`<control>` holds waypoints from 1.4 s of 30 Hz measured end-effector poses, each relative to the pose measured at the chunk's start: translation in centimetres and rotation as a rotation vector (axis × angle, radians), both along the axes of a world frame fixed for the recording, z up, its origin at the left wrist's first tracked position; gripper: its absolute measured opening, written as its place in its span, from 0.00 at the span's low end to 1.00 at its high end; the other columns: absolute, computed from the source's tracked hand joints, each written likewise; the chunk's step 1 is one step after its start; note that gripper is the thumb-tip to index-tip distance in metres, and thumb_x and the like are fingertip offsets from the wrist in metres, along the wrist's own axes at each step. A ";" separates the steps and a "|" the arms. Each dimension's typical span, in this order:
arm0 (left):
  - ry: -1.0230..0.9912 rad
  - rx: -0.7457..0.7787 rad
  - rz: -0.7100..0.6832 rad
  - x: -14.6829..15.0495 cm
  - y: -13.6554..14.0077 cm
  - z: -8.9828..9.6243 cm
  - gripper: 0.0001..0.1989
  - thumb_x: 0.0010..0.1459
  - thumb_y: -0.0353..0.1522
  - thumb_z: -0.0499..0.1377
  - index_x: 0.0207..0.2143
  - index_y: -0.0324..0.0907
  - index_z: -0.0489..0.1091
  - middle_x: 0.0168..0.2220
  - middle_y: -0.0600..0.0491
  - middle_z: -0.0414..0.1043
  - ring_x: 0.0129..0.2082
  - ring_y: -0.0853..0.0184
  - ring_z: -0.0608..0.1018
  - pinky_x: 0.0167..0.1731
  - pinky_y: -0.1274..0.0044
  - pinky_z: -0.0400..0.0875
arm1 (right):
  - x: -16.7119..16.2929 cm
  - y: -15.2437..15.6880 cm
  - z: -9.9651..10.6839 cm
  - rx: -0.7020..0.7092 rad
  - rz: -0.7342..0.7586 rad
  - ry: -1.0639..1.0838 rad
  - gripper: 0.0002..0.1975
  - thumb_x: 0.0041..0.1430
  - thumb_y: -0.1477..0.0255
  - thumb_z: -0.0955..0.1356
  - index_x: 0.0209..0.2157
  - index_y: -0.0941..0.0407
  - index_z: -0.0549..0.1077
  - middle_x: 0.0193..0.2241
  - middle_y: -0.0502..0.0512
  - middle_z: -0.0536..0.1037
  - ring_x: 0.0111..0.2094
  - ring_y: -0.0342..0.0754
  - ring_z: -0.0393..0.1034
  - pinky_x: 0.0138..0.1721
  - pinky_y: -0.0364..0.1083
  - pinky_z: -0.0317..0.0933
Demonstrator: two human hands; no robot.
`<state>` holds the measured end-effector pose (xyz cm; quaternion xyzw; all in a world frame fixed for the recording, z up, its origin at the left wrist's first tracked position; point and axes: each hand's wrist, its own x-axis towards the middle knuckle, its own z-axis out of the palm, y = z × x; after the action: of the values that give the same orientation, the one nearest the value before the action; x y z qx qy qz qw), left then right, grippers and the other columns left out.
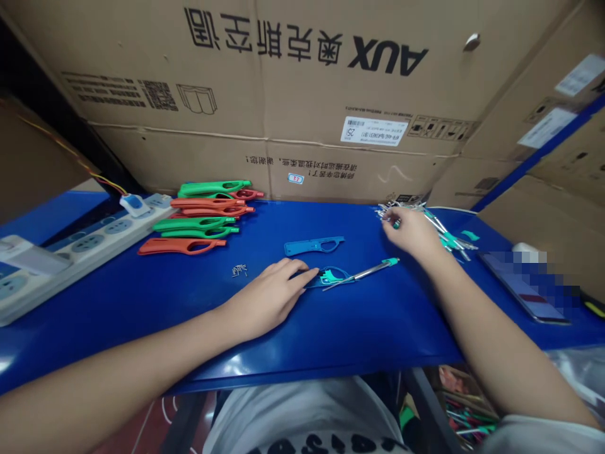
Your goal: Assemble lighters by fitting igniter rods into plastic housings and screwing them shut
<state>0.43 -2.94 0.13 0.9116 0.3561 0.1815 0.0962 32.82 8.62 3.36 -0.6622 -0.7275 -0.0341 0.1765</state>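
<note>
Cardboard sheet (pixel 302 107), brown, printed with black lettering, upright behind a glossy blue tabletop (pixel 359 334). On the left, a long white power strip (pixel 101 233); beside it, a stack of green and orange plastic handles (pixel 189 224) with looped ends, seemingly closed up and done. On the right, a heap of silvery metal rods with teal plastic parts (pixel 452 241), with the bent fingertips of the right hand (pixel 412 232) at its far edge; hard to tell whether grasping anything. Near it, a dark flat phone (pixel 524 287). Left hand (pixel 269 297) closed on one end of a blue plastic half-shell (pixel 316 285) with a looped end, in mid-table. Beyond it, a matching blue half-shell (pixel 305 246), untouched and apart. Lying across the held one's loop, a silvery rod with a teal tip (pixel 371 272); near it, a small teal plastic insert (pixel 329 275). Unfinished on the blue pair, by appearance: joining the halves and probably fastening with thin silvery screws (pixel 239 270), loose just beyond the left wrist.
</note>
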 end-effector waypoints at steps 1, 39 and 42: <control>-0.023 -0.003 -0.002 0.0 0.2 -0.1 0.21 0.69 0.27 0.51 0.63 0.40 0.64 0.55 0.42 0.70 0.54 0.57 0.73 0.53 0.63 0.72 | 0.9 0.4 0.2 -0.032 -0.067 -0.037 0.09 0.57 0.73 0.66 0.38 0.56 0.77 0.37 0.59 0.81 0.38 0.55 0.74 0.35 0.48 0.61; -0.189 0.044 0.047 -0.1 0.0 1.4 0.12 0.68 0.34 0.56 0.33 0.41 0.76 0.32 0.52 0.77 0.35 0.64 0.77 0.37 0.73 0.71 | 0.4 -0.2 0.1 -0.139 0.045 -0.075 0.08 0.59 0.67 0.67 0.30 0.54 0.74 0.32 0.56 0.81 0.31 0.51 0.72 0.28 0.46 0.55; -0.194 0.029 0.049 -0.1 0.0 1.2 0.10 0.68 0.33 0.57 0.35 0.42 0.76 0.35 0.51 0.78 0.37 0.64 0.77 0.39 0.72 0.72 | 0.6 0.1 -0.1 -0.078 0.186 0.043 0.10 0.60 0.64 0.67 0.37 0.55 0.75 0.34 0.56 0.80 0.30 0.49 0.70 0.32 0.46 0.60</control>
<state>0.31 -2.93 1.38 0.8820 0.3646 0.2765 0.1124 33.42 8.67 3.30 -0.5989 -0.7826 0.0250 0.1683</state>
